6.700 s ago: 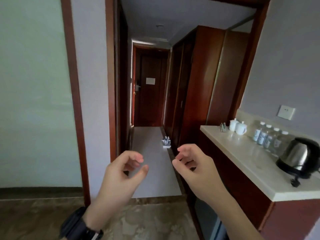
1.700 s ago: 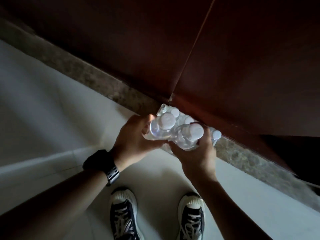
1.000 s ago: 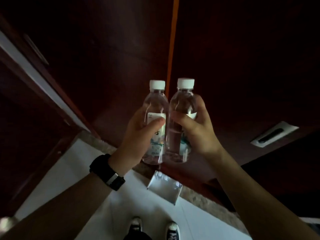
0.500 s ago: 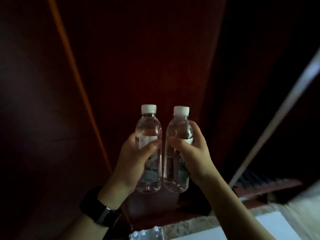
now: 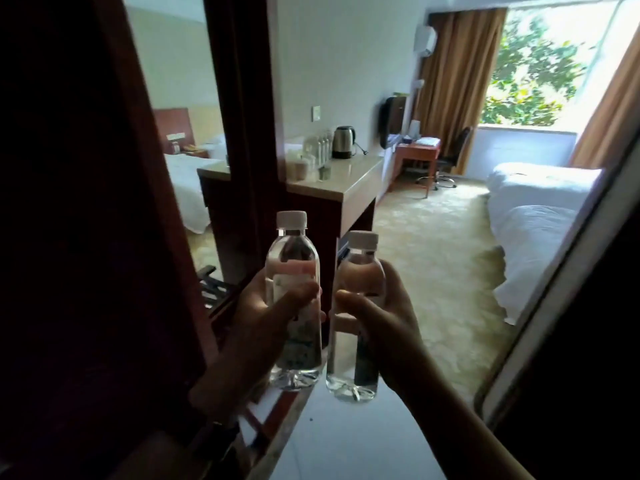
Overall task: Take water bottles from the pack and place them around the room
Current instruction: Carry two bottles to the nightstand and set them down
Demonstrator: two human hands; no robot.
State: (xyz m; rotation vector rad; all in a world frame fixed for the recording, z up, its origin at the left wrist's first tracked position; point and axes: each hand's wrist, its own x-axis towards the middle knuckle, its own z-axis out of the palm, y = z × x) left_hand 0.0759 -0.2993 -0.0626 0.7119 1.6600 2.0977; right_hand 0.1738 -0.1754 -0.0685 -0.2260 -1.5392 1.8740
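Note:
I hold two clear water bottles with white caps upright in front of me. My left hand grips the left bottle around its label. My right hand grips the right bottle, which sits slightly lower. The two bottles stand close side by side, a narrow gap between them. The pack is out of view.
A beige counter ahead carries a steel kettle, several bottles and cups. Beyond are a wooden desk with an office chair, a white bed at right, curtains and a window. Dark wood panels stand close on my left.
My view has swung from the dark wardrobe doors toward the bedroom. Both hands still hold their bottles; the right bottle now sits a bit lower than the left.

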